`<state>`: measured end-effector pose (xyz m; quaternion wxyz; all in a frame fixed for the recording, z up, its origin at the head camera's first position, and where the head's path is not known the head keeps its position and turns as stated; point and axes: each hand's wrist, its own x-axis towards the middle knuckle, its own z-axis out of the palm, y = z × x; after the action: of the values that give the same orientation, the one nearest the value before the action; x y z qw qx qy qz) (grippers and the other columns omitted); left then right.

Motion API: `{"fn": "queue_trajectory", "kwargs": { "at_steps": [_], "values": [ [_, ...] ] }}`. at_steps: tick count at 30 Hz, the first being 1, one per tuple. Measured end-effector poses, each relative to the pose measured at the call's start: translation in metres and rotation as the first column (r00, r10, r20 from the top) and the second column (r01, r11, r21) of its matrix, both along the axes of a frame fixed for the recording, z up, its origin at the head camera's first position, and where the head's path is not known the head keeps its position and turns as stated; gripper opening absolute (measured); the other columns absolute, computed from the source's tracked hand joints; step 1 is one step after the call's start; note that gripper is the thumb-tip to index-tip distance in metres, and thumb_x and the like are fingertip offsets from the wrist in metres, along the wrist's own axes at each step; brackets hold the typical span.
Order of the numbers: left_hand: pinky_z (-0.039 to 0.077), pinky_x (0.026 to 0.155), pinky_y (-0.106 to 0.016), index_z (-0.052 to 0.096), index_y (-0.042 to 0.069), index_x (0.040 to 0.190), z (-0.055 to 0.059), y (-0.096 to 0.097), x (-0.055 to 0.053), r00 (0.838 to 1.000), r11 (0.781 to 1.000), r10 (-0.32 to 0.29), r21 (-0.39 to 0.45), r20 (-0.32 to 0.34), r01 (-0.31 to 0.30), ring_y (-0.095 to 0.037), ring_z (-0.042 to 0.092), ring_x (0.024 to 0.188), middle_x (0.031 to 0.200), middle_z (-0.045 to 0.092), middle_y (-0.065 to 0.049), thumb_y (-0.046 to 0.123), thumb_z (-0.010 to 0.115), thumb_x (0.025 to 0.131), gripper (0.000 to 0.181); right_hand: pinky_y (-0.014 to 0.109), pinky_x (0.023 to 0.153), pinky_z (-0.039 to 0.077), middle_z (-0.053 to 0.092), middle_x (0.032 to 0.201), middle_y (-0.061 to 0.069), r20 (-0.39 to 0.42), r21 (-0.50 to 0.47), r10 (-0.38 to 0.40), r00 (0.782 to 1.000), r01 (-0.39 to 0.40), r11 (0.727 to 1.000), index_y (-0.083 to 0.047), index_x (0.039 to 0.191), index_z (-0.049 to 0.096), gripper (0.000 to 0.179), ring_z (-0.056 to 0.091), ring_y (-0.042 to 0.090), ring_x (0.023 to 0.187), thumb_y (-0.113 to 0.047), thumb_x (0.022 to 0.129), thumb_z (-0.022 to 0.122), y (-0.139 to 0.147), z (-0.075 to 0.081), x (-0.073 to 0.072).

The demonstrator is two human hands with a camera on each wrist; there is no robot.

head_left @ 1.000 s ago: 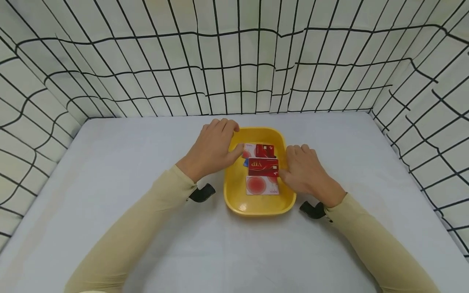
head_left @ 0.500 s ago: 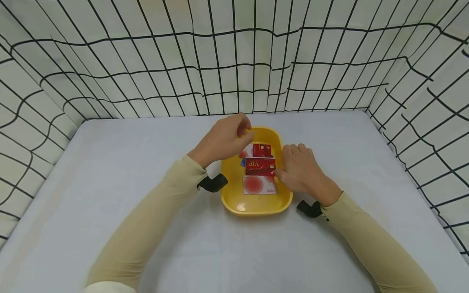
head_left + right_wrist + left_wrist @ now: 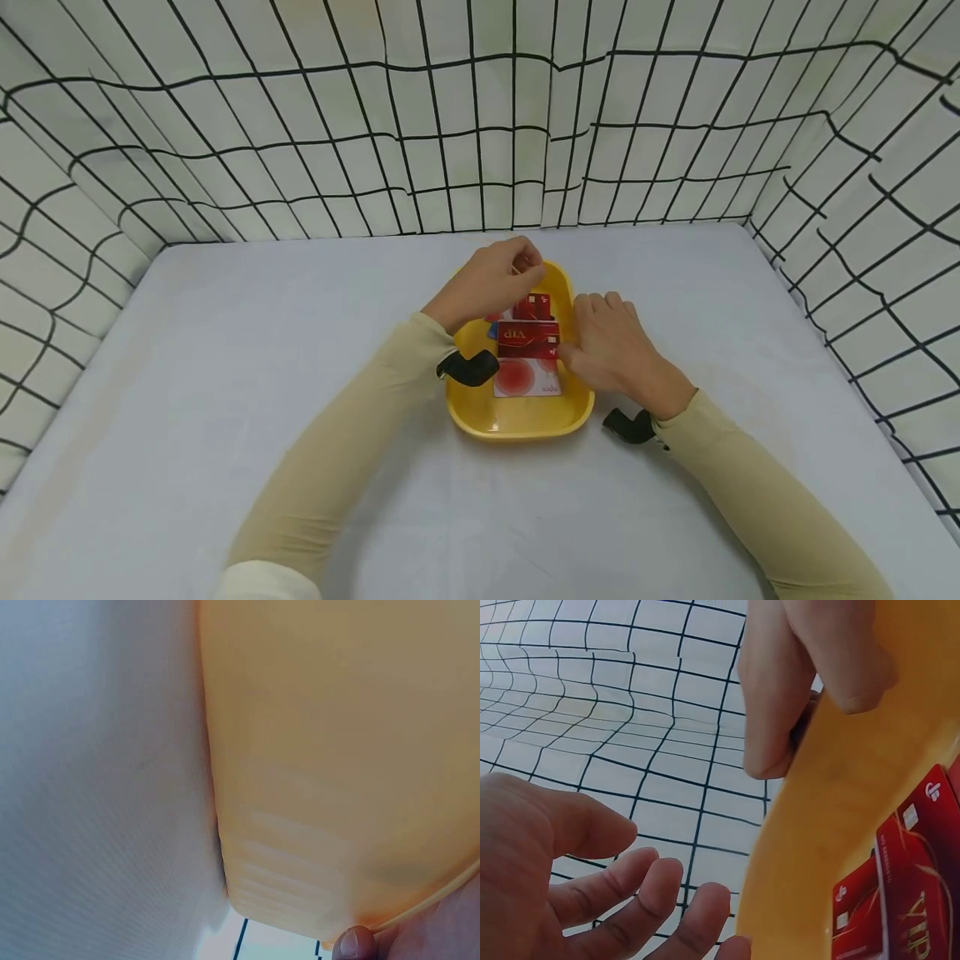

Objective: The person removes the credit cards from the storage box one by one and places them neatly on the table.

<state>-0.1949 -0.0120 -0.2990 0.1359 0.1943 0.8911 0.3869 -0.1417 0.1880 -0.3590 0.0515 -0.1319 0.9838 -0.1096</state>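
A yellow plastic tray [image 3: 517, 423] stands on the white surface in the head view. Inside lie several cards: a red VIP card [image 3: 513, 340] in the middle, a white card with a pink circle [image 3: 528, 379] nearer me, a smaller red card [image 3: 534, 307] farther back, and a blue edge showing at the left. My right hand [image 3: 618, 346] grips the tray's right rim, thumb inside and fingers outside. Over the tray's far left part hovers my left hand [image 3: 495, 279], its fingers loosely bent. Nothing shows between thumb and fingers of the left hand [image 3: 607, 885] in the left wrist view.
A black wire-like grid [image 3: 450, 150] patterns the white walls behind and at both sides. White cloth [image 3: 262, 333] covers the table around the tray. Black wrist-worn pieces [image 3: 468, 367] sit at both wrists; the left one overlaps the tray's left edge.
My left hand has left the tray's far left rim and moved right over the tray, its fingers bending more. The right hand stays on the right rim; the cards lie as before.
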Motion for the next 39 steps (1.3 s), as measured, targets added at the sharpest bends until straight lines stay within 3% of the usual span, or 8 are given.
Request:
{"fn": "queue_trajectory", "kwargs": {
  "at_steps": [3,11,23,30,39],
  "values": [
    [0.054,0.069,-0.029,0.061,0.015,0.118,-0.004,0.004,-0.002,0.999,0.999,-0.021,-0.027,0.031,0.022,-0.022,0.061,0.090,0.119,0.067,-0.004,0.031,0.054,0.103,0.023,0.038,0.079,0.032,0.051,0.095,0.011,-0.003,0.000,0.007,1.000,-0.007,1.000,-0.002,0.115,0.050,0.040,0.043,0.028,0.095,-0.032,0.089,0.057,0.001,0.000,0.000],
    [0.055,0.088,-0.032,0.061,0.015,0.113,-0.023,0.006,-0.007,0.992,0.992,-0.109,-0.059,0.071,0.113,-0.022,0.061,0.099,0.113,0.068,-0.005,0.029,0.054,0.105,0.018,0.036,0.075,0.028,0.050,0.091,0.010,-0.028,-0.002,0.028,0.999,-0.029,1.000,-0.002,0.109,0.050,0.035,0.041,0.029,0.090,-0.030,0.089,0.055,0.002,-0.001,0.000],
    [0.053,0.083,-0.028,0.062,0.011,0.116,-0.047,0.004,-0.016,0.985,0.985,-0.156,-0.054,0.080,0.161,-0.021,0.061,0.098,0.113,0.071,-0.007,0.024,0.057,0.105,0.018,0.035,0.074,0.028,0.048,0.089,0.010,-0.034,0.005,0.028,0.999,-0.028,1.000,-0.003,0.106,0.050,0.033,0.041,0.028,0.088,-0.031,0.089,0.056,0.003,-0.002,-0.001],
    [0.052,0.083,-0.027,0.063,0.012,0.116,-0.052,0.003,-0.019,0.983,0.984,-0.162,-0.054,0.084,0.167,-0.021,0.060,0.099,0.114,0.071,-0.005,0.025,0.058,0.104,0.018,0.035,0.073,0.027,0.048,0.087,0.010,-0.046,0.016,0.035,0.998,-0.034,0.999,-0.003,0.103,0.049,0.030,0.041,0.028,0.088,-0.029,0.089,0.056,0.003,-0.002,-0.001],
    [0.055,0.092,-0.029,0.064,0.009,0.117,-0.056,0.002,-0.020,0.969,0.970,-0.238,-0.030,0.064,0.240,-0.021,0.062,0.100,0.112,0.071,-0.007,0.014,0.059,0.099,0.019,0.036,0.075,0.028,0.048,0.089,0.010,-0.027,0.012,0.027,0.999,-0.026,1.000,-0.002,0.105,0.050,0.032,0.041,0.029,0.090,-0.030,0.089,0.055,0.003,-0.002,-0.002]
  ]
}}
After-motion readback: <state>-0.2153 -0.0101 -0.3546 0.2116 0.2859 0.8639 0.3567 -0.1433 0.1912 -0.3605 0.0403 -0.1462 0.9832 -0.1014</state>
